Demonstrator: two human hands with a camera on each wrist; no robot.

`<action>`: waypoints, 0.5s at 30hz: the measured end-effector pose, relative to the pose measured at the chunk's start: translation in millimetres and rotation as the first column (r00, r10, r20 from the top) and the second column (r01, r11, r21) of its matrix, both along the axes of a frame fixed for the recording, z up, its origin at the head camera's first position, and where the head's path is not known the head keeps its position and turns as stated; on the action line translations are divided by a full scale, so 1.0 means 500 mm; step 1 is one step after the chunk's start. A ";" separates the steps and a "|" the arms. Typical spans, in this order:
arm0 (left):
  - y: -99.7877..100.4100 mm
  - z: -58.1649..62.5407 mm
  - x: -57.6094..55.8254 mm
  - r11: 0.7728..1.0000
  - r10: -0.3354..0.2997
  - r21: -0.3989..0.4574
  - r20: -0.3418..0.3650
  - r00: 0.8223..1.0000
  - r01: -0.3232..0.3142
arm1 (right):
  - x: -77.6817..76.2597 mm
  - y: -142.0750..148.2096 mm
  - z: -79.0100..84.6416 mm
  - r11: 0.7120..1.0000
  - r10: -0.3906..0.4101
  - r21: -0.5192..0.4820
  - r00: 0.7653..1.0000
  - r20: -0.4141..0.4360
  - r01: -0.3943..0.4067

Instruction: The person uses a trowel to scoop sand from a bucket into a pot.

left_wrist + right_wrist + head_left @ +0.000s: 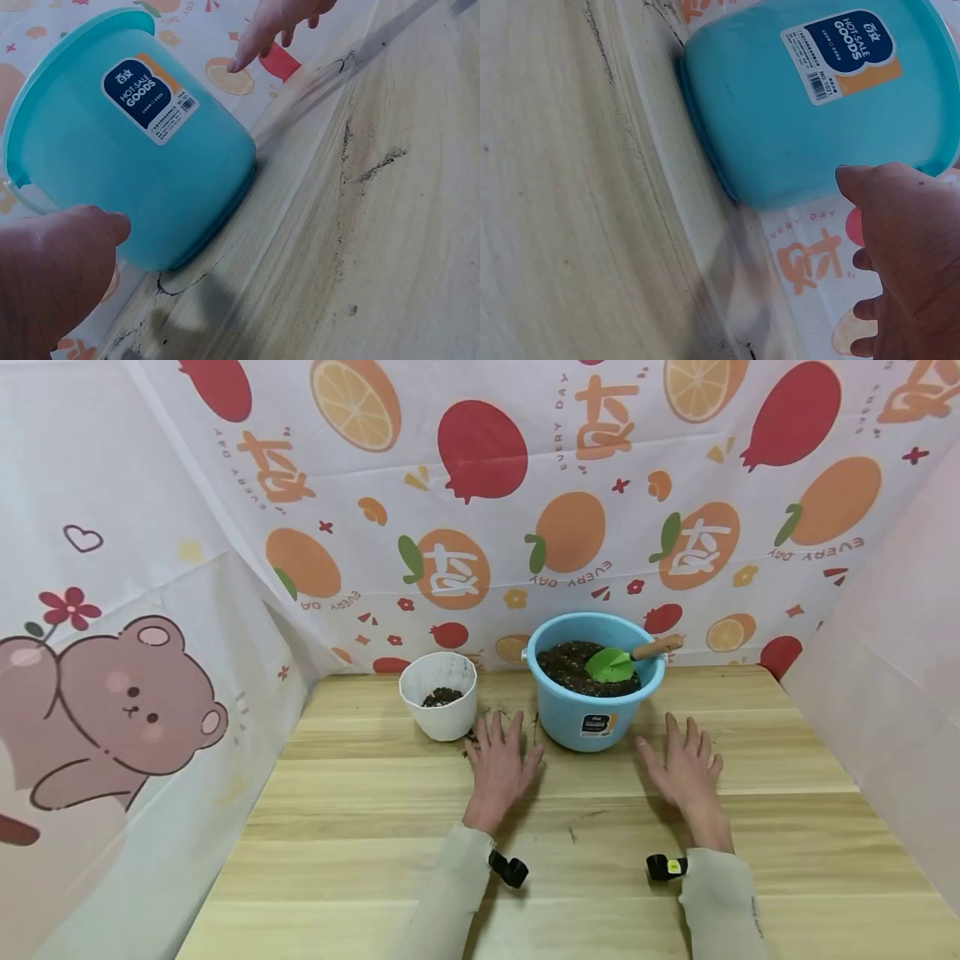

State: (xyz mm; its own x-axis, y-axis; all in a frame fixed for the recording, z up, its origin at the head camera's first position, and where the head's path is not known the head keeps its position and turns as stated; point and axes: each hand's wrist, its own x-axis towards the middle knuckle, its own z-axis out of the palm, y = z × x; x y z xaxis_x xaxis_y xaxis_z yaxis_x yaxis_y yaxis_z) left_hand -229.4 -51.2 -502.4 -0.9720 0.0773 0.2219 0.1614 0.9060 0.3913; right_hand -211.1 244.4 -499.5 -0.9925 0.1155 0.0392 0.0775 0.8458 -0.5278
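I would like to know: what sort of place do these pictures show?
Probably a small, screened-off tabletop spot for gardening: a pale wood-grain table, white fruit-printed fabric behind it, and a round light-blue plastic bucket holding dark soil and a green-bladed trowel.

Right of centre in the head view, the label (596, 725) on the blue bucket (561, 717) is showing print too tiny to read; the bottom edge is cutting off both sleeves (448, 902). Lower left in the left wrist view, the edge is cropping the left hand (56, 274). In both wrist views, the blue bucket is hiding the soil (566, 670).
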 end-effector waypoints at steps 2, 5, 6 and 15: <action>-0.002 -0.001 0.000 1.000 0.004 0.005 0.008 1.000 -0.004 | -0.001 0.003 0.000 1.000 0.001 0.002 1.000 -0.004 -0.001; -0.004 -0.002 0.000 1.000 0.010 0.019 0.002 1.000 -0.010 | -0.002 0.005 0.005 1.000 0.006 0.002 1.000 -0.016 -0.006; -0.005 -0.002 0.000 1.000 0.012 0.021 -0.002 1.000 -0.012 | -0.003 0.006 0.008 1.000 0.008 0.003 1.000 -0.021 -0.008; -0.009 -0.001 0.001 0.999 0.012 0.033 -0.038 0.999 -0.010 | 0.001 0.011 0.040 1.000 0.018 -0.005 0.997 -0.080 -0.019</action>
